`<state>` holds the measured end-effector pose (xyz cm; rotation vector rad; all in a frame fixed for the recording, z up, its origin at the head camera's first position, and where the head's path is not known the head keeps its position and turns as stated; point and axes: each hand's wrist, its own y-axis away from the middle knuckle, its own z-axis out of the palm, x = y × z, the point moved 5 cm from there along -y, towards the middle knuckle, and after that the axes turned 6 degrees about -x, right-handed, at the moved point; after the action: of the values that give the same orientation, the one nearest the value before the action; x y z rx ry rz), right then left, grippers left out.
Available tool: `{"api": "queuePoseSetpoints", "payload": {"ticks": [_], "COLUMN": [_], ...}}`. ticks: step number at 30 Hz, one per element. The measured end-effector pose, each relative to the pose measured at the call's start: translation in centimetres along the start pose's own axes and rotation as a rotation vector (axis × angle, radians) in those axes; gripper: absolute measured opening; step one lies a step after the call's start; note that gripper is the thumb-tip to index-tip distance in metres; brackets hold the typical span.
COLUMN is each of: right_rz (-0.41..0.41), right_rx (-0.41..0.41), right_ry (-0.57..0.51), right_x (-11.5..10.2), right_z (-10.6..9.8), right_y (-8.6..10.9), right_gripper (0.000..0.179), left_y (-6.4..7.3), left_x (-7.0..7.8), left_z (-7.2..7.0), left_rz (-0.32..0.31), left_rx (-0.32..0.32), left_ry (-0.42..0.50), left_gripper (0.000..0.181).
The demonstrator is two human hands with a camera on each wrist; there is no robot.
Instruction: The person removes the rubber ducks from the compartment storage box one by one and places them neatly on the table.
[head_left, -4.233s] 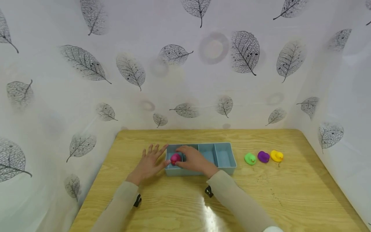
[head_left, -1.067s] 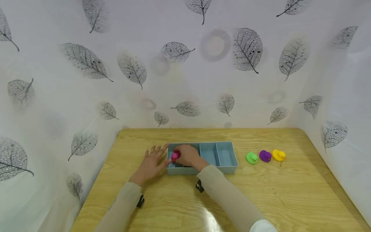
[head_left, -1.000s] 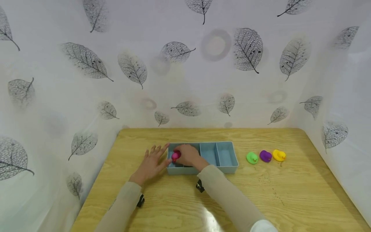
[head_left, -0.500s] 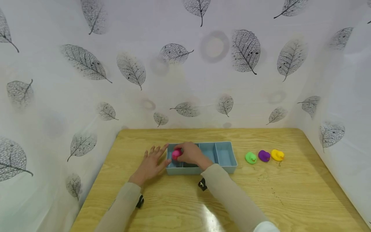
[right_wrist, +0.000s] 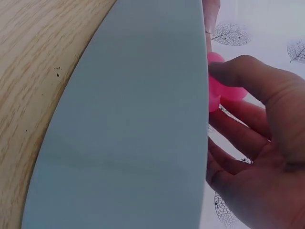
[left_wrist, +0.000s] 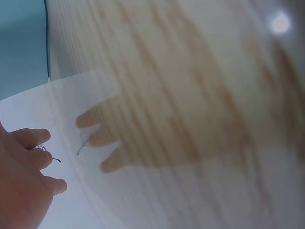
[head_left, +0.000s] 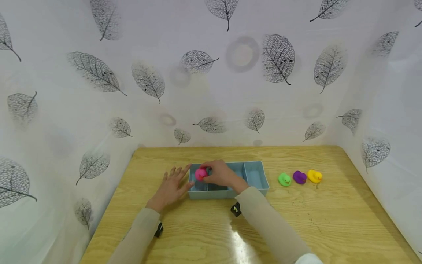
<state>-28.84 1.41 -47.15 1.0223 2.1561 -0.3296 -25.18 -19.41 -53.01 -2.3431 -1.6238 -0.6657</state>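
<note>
In the head view, my right hand (head_left: 221, 173) pinches a pink rubber duck (head_left: 200, 175) between thumb and fingers, over the leftmost compartment of a grey-blue divided box (head_left: 211, 195). The right wrist view has the pink duck (right_wrist: 232, 93) at the thumb tip, partly hidden by the box wall (right_wrist: 128, 119). My left hand (head_left: 169, 189) lies at the box's left end, its fingers spread and straight, forefinger and thumb right at the rim. In the left wrist view the left hand (left_wrist: 24, 176) holds nothing.
Right of the box, a green duck (head_left: 284, 179), a purple duck (head_left: 299, 177) and a yellow duck (head_left: 314, 176) stand in a row on the wooden table (head_left: 197, 227). A leaf-patterned white curtain (head_left: 211, 91) surrounds the table's back and sides.
Earlier, the pink duck sat in the leftmost compartment with my right hand around it. My right hand has since raised it. My left hand has stayed at the box's left end.
</note>
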Motion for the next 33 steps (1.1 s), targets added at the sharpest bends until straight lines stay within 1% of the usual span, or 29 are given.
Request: {"api": "queuePoseSetpoints", "payload": {"ticks": [2, 8, 11, 19, 28, 33], "right_rz": [-0.007, -0.064, -0.076, -0.068, -0.029, -0.013], "right_rx": [0.010, 0.040, 0.040, 0.039, 0.052, 0.083], "right_ry": [-0.030, -0.150, -0.173, -0.286, -0.403, -0.421], "right_x": [0.0, 0.0, 0.2, 1.4, 2.3, 2.7], "right_z": [-0.2, -1.1, -1.3, -1.5, -2.1, -2.4], "right_y": [0.0, 0.4, 0.6, 1.3, 1.9, 2.5], "right_gripper": [0.047, 0.045, 0.047, 0.052, 0.056, 0.056], "left_y": [0.0, 0.1, 0.0, 0.0, 0.1, 0.1], "left_x": [0.0, 0.0, 0.0, -0.2, -0.1, -0.1], "left_z": [0.0, 0.1, 0.1, 0.2, 0.2, 0.2], "left_rz": [-0.001, 0.008, 0.012, 0.016, 0.017, 0.021], "left_rx": [0.002, 0.014, 0.017, 0.019, 0.013, 0.020], "left_ry": [-0.002, -0.007, -0.007, -0.003, -0.009, -0.012], "left_gripper": [0.076, 0.076, 0.076, 0.076, 0.076, 0.077]}}
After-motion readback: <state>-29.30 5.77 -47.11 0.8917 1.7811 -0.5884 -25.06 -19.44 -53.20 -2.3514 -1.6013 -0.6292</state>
